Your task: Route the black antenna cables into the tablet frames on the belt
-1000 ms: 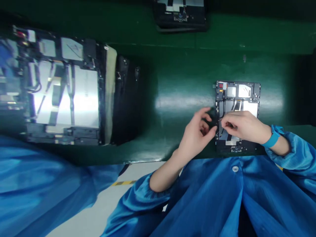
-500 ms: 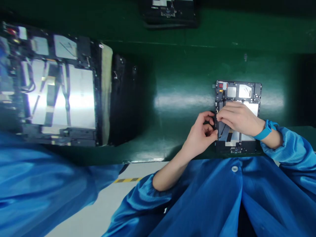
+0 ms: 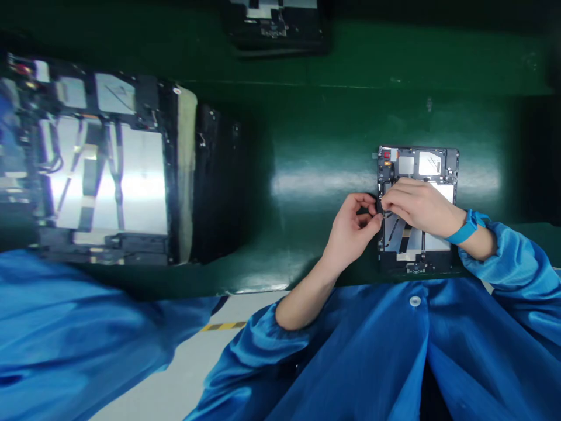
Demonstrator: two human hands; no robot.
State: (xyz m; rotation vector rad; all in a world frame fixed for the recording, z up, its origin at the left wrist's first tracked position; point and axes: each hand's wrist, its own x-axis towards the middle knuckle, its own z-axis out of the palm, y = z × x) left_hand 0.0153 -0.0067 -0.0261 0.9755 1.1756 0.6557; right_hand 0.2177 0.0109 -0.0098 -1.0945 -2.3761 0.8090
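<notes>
An opened tablet housing (image 3: 417, 165) lies flat on the green bench (image 3: 324, 140), showing metal plates, foil panels and dark ribbon cables. My right hand (image 3: 416, 206), with a blue wristband (image 3: 467, 228), lies over its middle, covering part of the foil. My left hand (image 3: 354, 225) comes in at the housing's left edge. Both sets of fingertips meet around a thin black cable (image 3: 387, 214) near that edge. The fingers hide most of the cable's run.
A larger tablet housing (image 3: 105, 161) on a pale strip lies at the left, and another (image 3: 276, 23) sits at the top edge. A co-worker's blue sleeve (image 3: 74, 327) fills the lower left. Below the bench is a grey floor with yellow-black tape (image 3: 223, 326).
My right hand has slid left and up across the housing, and the hands now sit closer around the cable. The view has drifted slightly, shifting the housings left.
</notes>
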